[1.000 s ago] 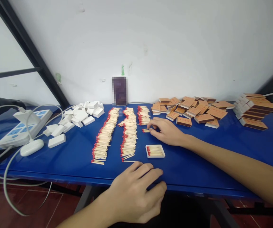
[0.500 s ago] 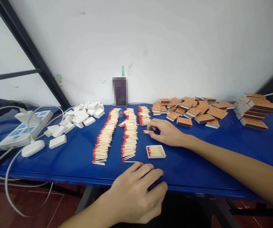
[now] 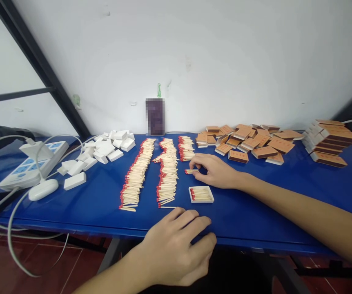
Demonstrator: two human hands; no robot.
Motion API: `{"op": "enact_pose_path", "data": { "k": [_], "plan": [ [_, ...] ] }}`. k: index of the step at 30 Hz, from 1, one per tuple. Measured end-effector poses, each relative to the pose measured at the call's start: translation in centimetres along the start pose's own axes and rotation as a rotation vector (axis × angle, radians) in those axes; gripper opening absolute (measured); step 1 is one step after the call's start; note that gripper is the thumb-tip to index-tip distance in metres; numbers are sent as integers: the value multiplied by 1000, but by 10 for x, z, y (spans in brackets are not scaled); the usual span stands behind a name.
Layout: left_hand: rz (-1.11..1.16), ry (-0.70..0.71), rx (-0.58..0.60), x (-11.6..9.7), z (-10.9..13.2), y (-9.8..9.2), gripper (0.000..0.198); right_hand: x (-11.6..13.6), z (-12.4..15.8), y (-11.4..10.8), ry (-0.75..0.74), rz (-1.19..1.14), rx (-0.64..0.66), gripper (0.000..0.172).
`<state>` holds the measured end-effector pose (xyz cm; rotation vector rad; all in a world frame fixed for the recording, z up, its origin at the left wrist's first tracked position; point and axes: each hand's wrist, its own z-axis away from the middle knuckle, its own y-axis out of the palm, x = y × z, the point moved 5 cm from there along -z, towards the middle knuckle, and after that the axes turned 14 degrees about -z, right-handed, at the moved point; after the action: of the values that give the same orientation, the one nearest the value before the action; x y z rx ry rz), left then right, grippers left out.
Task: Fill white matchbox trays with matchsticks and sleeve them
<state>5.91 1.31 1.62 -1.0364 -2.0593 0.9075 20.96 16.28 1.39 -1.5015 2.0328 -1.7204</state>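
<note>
My right hand [image 3: 215, 170] lies on the blue table [image 3: 96, 204], its fingertips pinched on a few red-tipped matches [image 3: 190, 171] just below the short third row of matches [image 3: 185, 148]. A small white tray [image 3: 201, 194] partly filled with matches sits close in front of that hand. My left hand [image 3: 176, 247] rests at the table's near edge, fingers loosely spread and holding nothing. Two long rows of matches [image 3: 137, 173] run down the middle of the table.
A heap of empty white trays [image 3: 102, 151] lies at the left, beside a white power strip [image 3: 30, 165] with cables and a white adapter [image 3: 43, 190]. Orange matchbox sleeves [image 3: 246, 143] are scattered at the right, with a stack [image 3: 329, 141] at the far right. A dark card [image 3: 154, 116] leans on the wall.
My right hand has drawn the few matches slightly toward me, away from the short row. The left hand has stayed in place.
</note>
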Motion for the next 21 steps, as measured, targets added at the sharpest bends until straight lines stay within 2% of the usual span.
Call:
{"op": "enact_pose_path", "data": {
  "k": [13,17,21],
  "plan": [
    [-9,0,9,-1,1,1,17,0,1,-1,7,-1,-15,4],
    [-4,-7,21,-1,1,2,19,-5,2,-4,50,8,-97,16],
    [1,-7,26,-1,0,2,22,-8,2,-5,108,67,-110,27]
  ]
}}
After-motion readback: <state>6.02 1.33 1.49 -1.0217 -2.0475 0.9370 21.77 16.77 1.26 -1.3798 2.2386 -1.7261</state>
